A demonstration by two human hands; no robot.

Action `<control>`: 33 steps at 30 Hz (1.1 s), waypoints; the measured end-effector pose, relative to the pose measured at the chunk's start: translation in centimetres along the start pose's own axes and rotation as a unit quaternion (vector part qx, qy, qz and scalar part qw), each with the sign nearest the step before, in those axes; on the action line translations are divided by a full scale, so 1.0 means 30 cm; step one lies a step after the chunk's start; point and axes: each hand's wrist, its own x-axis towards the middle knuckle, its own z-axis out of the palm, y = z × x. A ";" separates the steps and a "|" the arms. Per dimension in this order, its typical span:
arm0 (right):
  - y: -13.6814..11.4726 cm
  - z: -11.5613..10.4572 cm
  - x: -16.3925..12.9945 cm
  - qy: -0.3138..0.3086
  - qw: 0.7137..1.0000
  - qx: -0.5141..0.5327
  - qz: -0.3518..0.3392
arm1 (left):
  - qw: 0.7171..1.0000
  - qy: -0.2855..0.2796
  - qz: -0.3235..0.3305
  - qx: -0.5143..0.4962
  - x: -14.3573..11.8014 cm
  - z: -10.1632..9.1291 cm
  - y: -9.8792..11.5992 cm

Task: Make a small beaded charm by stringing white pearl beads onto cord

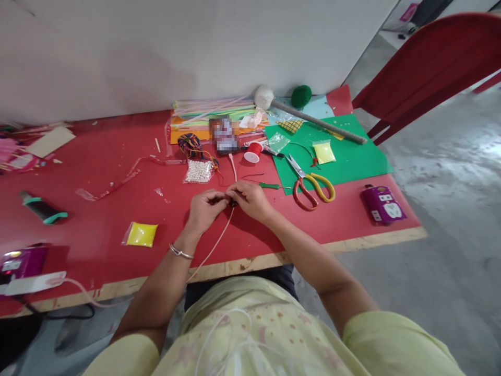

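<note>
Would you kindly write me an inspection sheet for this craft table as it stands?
Surface: red table, plywood front edge, green sheet at right.
Job's things: small dark piece pinched between both hands; too small to identify.
Clutter: scissors, red spool, bead bag, yellow packet, straws.
Grippers: left hand and right hand meet, fingertips closed on the piece.
Cables: pink cord runs from the hands over the table edge.
Surroundings: white wall, red chair, concrete floor.

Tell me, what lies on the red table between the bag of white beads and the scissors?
In the head view, between the bag of white beads and the scissors lie a red spool and a green-handled tool on the table.
</note>
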 end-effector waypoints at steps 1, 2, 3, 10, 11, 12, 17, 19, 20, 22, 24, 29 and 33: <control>0.000 0.000 0.001 0.003 1.000 -0.001 0.017 | 0.998 0.013 0.031 0.047 -0.002 0.002 0.001; 0.002 0.001 0.002 0.008 0.999 0.000 0.033 | 0.994 0.021 0.057 0.088 -0.005 0.005 0.002; 0.004 0.002 0.003 0.013 0.999 0.004 0.048 | 0.989 0.026 0.078 0.120 -0.008 0.008 0.003; 0.012 0.000 0.011 0.030 0.996 0.013 0.080 | 0.946 0.064 0.203 0.245 -0.022 0.036 -0.004; 0.010 -0.003 0.011 0.035 0.996 0.016 0.084 | 0.940 0.063 0.213 0.259 -0.022 0.039 -0.007; 0.008 -0.006 0.011 0.037 0.995 0.019 0.089 | 0.936 0.061 0.219 0.270 -0.022 0.042 -0.009; 0.010 -0.018 0.009 0.013 0.997 0.006 0.073 | 0.939 0.065 0.210 0.266 -0.021 0.045 0.003; 0.014 -0.018 0.007 0.014 0.998 -0.006 0.059 | 0.955 0.060 0.176 0.229 -0.018 0.040 0.010; 0.015 -0.018 0.005 0.026 0.998 -0.011 0.053 | 0.966 0.057 0.149 0.204 -0.016 0.036 0.011; 0.014 -0.017 0.001 0.063 0.997 -0.020 0.042 | 0.985 0.058 0.082 0.139 -0.007 0.028 0.005; 0.009 -0.015 -0.004 0.077 0.996 -0.029 0.038 | 0.996 0.073 0.008 0.060 0.003 0.020 -0.011; 0.000 -0.004 -0.018 0.027 0.998 -0.053 0.016 | 0.987 0.067 -0.105 -0.104 0.020 0.011 -0.036; 0.009 0.009 -0.022 0.021 0.995 -0.093 -0.005 | 0.981 0.050 -0.127 -0.141 0.021 0.009 -0.020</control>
